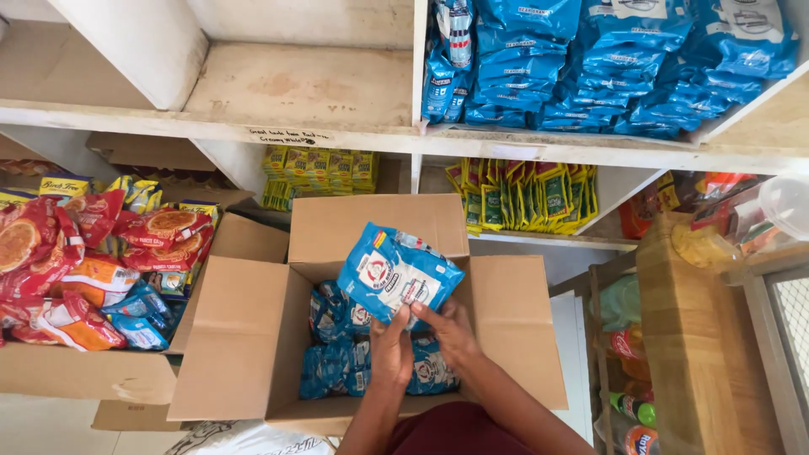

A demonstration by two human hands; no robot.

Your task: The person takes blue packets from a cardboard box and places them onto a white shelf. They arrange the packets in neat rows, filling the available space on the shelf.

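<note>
You have both hands clamped on 1 blue snack packet point(398, 271), left hand point(391, 347) and right hand point(452, 330) close together at its lower edge, holding it just above the open cardboard box point(514, 320) at the centre of the frame. More blue packets point(337, 341) lie in the box bottom, so plenty appears left to unpack. On the shelf compartment point(763, 101) at upper right, stacked blue packets point(607, 67) already fill much of the space. A second box of red snack packs point(84, 244) sits at the left.

Both hands point(425, 337) lift blue pkt point(398, 271) over open cardboard box point(253, 337) w/ more pkts.
</note>
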